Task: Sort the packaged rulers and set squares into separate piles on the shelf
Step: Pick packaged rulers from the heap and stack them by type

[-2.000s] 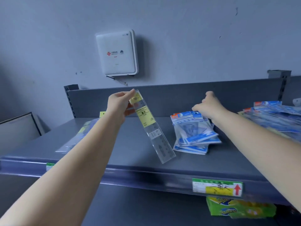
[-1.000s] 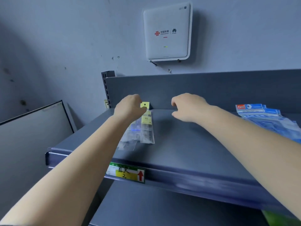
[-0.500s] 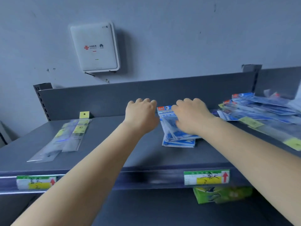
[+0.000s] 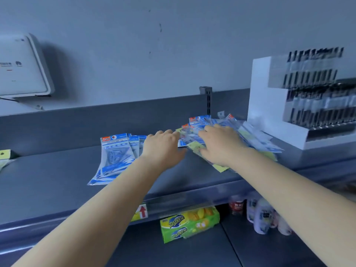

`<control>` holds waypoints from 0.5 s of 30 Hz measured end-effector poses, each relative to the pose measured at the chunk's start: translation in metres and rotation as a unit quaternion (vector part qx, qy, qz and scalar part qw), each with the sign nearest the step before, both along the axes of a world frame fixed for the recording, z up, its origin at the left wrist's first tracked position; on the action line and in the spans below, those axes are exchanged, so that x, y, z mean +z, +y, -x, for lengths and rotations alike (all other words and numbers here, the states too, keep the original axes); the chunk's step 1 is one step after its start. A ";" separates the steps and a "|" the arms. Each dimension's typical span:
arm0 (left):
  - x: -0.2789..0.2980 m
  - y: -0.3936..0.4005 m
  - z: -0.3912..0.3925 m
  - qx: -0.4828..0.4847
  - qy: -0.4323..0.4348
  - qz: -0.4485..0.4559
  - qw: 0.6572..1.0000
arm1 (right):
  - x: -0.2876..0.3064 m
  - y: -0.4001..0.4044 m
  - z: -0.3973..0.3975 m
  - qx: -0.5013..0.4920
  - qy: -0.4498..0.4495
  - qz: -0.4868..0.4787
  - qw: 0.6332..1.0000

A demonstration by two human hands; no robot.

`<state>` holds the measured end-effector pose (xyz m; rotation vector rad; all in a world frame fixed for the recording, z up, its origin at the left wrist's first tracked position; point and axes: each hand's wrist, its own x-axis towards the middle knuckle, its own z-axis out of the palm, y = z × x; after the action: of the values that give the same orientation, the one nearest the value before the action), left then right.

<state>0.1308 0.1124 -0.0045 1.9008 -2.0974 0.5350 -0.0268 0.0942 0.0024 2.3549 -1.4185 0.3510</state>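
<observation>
A pile of blue-packaged set squares [image 4: 113, 157] lies fanned on the grey shelf [image 4: 48, 185], left of centre. To its right sits a mixed heap of packaged rulers and set squares [image 4: 254, 139], with yellow ruler labels [image 4: 220, 167] showing at its front. My right hand [image 4: 219, 144] rests flat on this heap, fingers spread. My left hand [image 4: 162, 147] hovers between pile and heap, fingers relaxed, holding nothing. The tip of the ruler pile [image 4: 4, 156] shows at the far left edge.
A white tiered pen display [image 4: 269, 105] stands on the shelf at the right, close behind the heap. A white router box [image 4: 21, 68] hangs on the wall at the left. Below, a green-yellow box [image 4: 189, 222] and small bottles [image 4: 262, 214] sit on the lower shelf.
The view has swung right. Both hands have moved off the set-square pile to the mixed heap; the right hand now lies on the heap. Earlier the left hand laid a ruler on the left pile.
</observation>
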 end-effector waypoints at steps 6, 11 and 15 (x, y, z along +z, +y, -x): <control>-0.009 -0.016 0.043 0.015 0.057 -0.060 0.996 | -0.008 -0.024 0.063 -0.036 -0.046 -0.041 0.997; -0.018 -0.028 0.063 0.056 0.071 -0.136 0.987 | -0.014 -0.041 0.102 -0.054 -0.098 -0.099 0.989; -0.022 -0.038 0.065 0.105 0.069 -0.161 0.979 | -0.018 -0.052 0.119 -0.041 -0.161 -0.168 0.972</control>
<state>0.0657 0.0746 -0.0265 2.2797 -2.0041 0.0998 -0.1456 0.0418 -0.0152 2.5799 -1.8457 0.5262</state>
